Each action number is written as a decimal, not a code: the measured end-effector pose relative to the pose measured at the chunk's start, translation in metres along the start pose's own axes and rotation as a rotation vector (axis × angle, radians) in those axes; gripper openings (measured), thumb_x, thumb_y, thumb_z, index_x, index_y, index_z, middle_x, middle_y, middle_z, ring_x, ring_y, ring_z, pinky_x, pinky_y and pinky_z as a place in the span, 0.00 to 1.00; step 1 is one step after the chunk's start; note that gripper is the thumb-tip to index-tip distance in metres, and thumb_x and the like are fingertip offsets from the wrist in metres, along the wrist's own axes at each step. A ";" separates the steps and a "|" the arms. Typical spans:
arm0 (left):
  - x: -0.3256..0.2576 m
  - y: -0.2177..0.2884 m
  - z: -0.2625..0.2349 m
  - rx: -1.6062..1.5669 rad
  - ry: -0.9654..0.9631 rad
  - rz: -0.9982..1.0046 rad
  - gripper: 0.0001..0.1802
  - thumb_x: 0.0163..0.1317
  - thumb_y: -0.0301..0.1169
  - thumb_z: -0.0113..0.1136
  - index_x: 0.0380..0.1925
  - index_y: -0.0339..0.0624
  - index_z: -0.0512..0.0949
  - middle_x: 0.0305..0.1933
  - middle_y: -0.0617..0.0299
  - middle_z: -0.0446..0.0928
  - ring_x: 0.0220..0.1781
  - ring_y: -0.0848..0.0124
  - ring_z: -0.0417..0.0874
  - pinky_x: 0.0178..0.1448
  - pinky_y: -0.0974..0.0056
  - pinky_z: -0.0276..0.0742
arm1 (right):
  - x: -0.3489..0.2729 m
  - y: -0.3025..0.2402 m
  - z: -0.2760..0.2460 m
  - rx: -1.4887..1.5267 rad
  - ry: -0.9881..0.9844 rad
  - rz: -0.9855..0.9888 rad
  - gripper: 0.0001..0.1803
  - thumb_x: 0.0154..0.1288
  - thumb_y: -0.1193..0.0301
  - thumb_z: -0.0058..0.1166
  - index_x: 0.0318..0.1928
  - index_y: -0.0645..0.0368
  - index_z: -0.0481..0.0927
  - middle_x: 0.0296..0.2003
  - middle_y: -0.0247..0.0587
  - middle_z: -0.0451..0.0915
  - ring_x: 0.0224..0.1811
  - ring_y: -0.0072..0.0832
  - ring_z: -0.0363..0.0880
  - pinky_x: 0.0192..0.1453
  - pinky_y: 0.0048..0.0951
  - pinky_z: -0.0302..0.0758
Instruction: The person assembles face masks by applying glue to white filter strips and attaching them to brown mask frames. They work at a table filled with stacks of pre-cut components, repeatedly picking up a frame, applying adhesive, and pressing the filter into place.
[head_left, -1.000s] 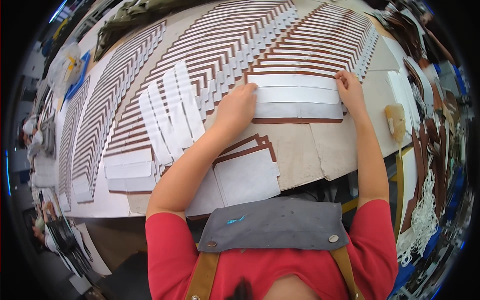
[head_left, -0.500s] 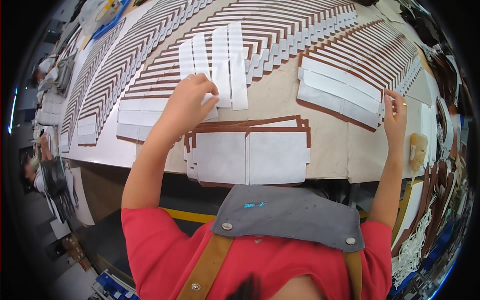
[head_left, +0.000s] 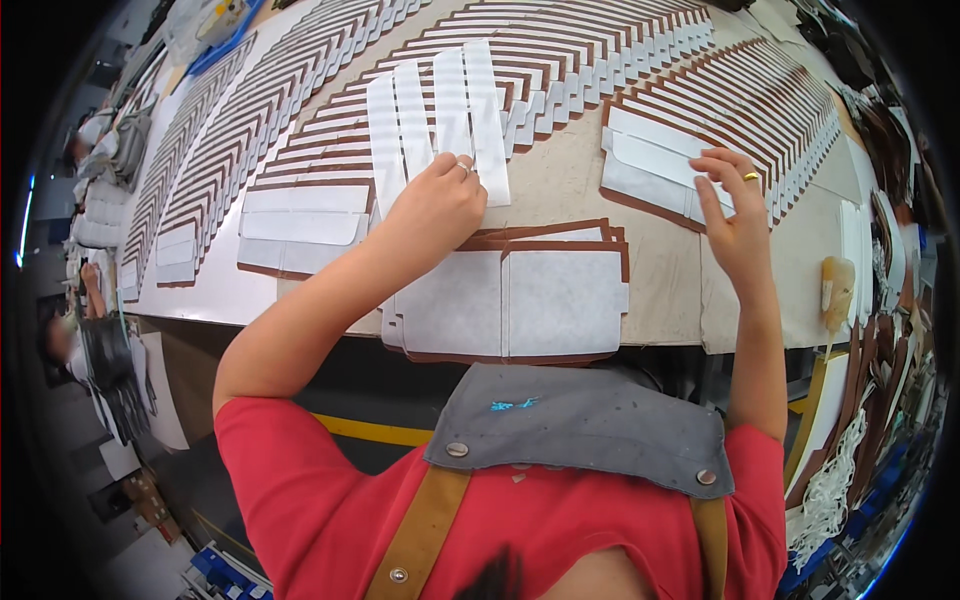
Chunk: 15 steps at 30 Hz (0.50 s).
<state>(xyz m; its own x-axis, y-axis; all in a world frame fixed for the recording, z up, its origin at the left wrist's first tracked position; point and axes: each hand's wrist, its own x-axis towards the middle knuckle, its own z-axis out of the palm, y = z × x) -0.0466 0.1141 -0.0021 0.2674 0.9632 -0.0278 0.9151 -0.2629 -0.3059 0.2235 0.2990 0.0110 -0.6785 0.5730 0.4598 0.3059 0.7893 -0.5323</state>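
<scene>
Fingers [head_left: 442, 166] of the person's left hand [head_left: 430, 215] are bent at the lower part of several long, flat, white strips [head_left: 487, 120], but I cannot tell whether they grip one; those of the right hand [head_left: 740, 230] are curved and parted, with nothing seen between them. Largest is the wide beige worktable [head_left: 665, 310]. On it, slanting rows [head_left: 590, 60] of overlapping white flat pieces with brown edges extend away from the person. At the near table edge lies a smaller stack [head_left: 565, 300] of white, brown-edged panels. The right row's front piece [head_left: 650, 165] is behind the right fingertips; whether they touch it is not clear. The strips lie fanned upon a middle row, just beyond the stack. Smallest is a gold-coloured ring [head_left: 752, 176] on the right hand.
</scene>
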 end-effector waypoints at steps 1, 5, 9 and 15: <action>0.000 0.001 0.001 0.000 -0.006 -0.008 0.02 0.45 0.22 0.55 0.22 0.38 0.74 0.29 0.56 0.76 0.47 0.61 0.76 0.54 0.64 0.66 | -0.001 -0.004 0.003 0.033 -0.012 0.005 0.06 0.62 0.77 0.51 0.40 0.62 0.77 0.43 0.44 0.74 0.47 0.36 0.74 0.51 0.31 0.70; -0.006 -0.006 -0.005 -0.232 0.363 -0.306 0.05 0.48 0.20 0.55 0.27 0.37 0.73 0.27 0.57 0.75 0.37 0.65 0.77 0.45 0.65 0.70 | -0.004 -0.021 0.020 0.167 -0.075 0.029 0.07 0.62 0.77 0.50 0.42 0.62 0.76 0.43 0.42 0.74 0.45 0.32 0.74 0.48 0.30 0.72; -0.016 -0.013 -0.063 -0.827 0.678 -0.669 0.03 0.54 0.20 0.53 0.28 0.37 0.70 0.24 0.62 0.71 0.26 0.74 0.71 0.32 0.68 0.69 | 0.000 -0.032 0.041 0.429 -0.179 0.229 0.13 0.64 0.74 0.50 0.49 0.62 0.73 0.46 0.41 0.73 0.39 0.25 0.74 0.44 0.26 0.74; -0.044 0.006 -0.085 -1.345 0.753 -0.609 0.04 0.61 0.19 0.48 0.36 0.36 0.68 0.34 0.64 0.70 0.30 0.80 0.71 0.38 0.75 0.69 | 0.017 -0.051 0.079 0.936 -0.138 0.560 0.24 0.67 0.69 0.49 0.60 0.65 0.61 0.50 0.47 0.73 0.40 0.24 0.76 0.46 0.25 0.74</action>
<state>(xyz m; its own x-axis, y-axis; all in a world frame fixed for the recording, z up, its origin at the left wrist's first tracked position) -0.0272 0.0648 0.0783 -0.4944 0.8003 0.3393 0.4156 -0.1252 0.9009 0.1438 0.2508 -0.0100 -0.6882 0.7224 -0.0676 0.0054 -0.0880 -0.9961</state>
